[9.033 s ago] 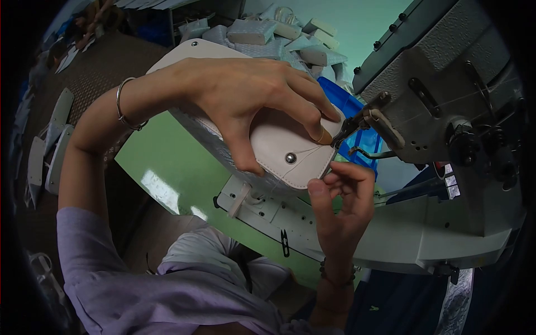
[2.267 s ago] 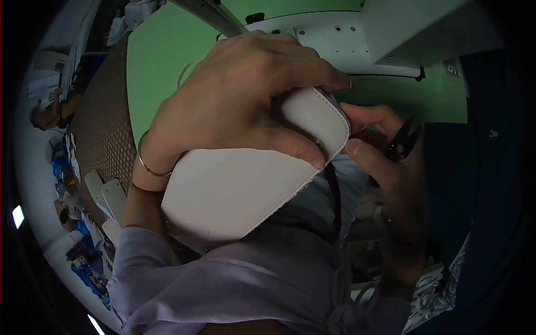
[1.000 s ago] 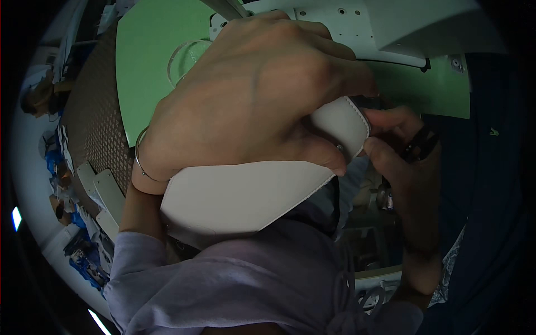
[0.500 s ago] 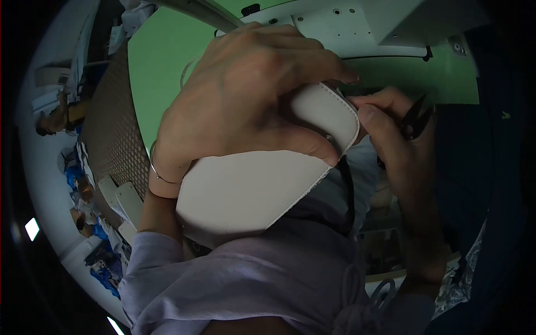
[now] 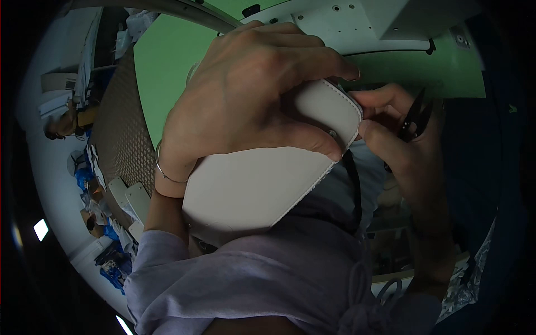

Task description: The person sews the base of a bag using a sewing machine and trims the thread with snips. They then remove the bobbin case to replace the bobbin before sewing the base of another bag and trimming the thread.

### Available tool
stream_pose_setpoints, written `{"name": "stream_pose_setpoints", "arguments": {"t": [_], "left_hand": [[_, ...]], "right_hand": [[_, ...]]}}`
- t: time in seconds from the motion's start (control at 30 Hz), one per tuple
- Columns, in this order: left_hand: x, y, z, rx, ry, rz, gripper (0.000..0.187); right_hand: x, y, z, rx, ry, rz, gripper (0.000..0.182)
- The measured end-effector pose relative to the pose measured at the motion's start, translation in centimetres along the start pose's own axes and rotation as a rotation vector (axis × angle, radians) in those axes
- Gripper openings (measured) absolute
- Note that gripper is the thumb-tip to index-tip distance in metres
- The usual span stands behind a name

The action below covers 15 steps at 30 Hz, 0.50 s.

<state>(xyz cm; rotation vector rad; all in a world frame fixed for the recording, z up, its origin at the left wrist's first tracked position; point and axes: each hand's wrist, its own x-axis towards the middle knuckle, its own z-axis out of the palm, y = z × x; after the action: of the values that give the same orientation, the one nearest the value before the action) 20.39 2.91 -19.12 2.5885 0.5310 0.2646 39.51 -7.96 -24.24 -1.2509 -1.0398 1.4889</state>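
Note:
A pale, stitched leather-like bag is tilted across the lap, its flap rounded at the right end. My left hand lies over its top, thumb pressed near a small metal stud and fingers curled round the far side. At the flap's right edge, my right hand pinches the stitched rim between thumb and index finger. Small dark thread snips rest in the right palm, blades pointing up. A dark strap hangs below the flap. The fingertips behind the bag are hidden.
A green tabletop lies beyond the hands, with a white machine base on it. Another person is at the far left. Boxes and blue bags line the left wall.
The view has shifted slightly, so the background sits further right. The right thumb and index finger have closed in on the flap's edge; the left hand keeps its hold.

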Motion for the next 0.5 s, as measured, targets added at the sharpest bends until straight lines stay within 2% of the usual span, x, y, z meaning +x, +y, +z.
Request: {"name": "stream_pose_setpoints", "arguments": {"t": [0.13,0.43,0.5], "left_hand": [[0.1,0.0,0.1,-0.001,0.012,0.003,0.071],[-0.3,-0.2,0.1,0.004,0.059,0.019,0.073],[-0.6,-0.3,-0.5,0.008,0.041,-0.006,0.073]], "right_hand": [[0.0,0.6,0.5,0.061,0.057,0.002,0.02],[0.0,1.2,1.6,0.069,0.182,-0.141,0.012],[0.2,0.8,1.5,0.134,0.146,-0.085,0.014]]}}
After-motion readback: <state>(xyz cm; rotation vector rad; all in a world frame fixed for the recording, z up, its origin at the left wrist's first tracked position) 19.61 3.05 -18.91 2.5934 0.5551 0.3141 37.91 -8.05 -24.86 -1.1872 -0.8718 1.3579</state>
